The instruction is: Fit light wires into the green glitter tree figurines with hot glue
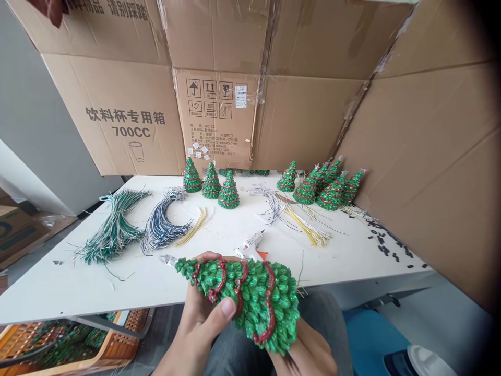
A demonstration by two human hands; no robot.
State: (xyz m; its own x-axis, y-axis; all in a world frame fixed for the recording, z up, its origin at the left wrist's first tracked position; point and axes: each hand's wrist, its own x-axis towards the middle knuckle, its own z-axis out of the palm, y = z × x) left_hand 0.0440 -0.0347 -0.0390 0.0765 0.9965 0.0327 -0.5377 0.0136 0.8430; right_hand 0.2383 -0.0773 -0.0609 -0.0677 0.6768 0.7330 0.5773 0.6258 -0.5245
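Observation:
A green tabletop Christmas tree [250,297] with red garland lies tilted on its side above my lap, its silvery tip [168,260] pointing left. My left hand [209,313] is closed around its narrower half, thumb on the near face and fingers behind. At the wide base, my right hand [309,347] is curled against the tree from below; its fingertips are hidden behind the base. A thin wire [301,267] sticks up just past the base. Beyond the tree, a white glue gun [251,245] rests on the table.
On the white table [156,284] lie green-white wires [115,227], blue-white wires [160,222], yellow wires [195,227] and a mixed bundle [305,222]. Small trees [211,183] stand behind, more trees [331,183] at right near black bits [385,243]. Cardboard [309,120] walls the back. An orange basket [121,339] sits below left.

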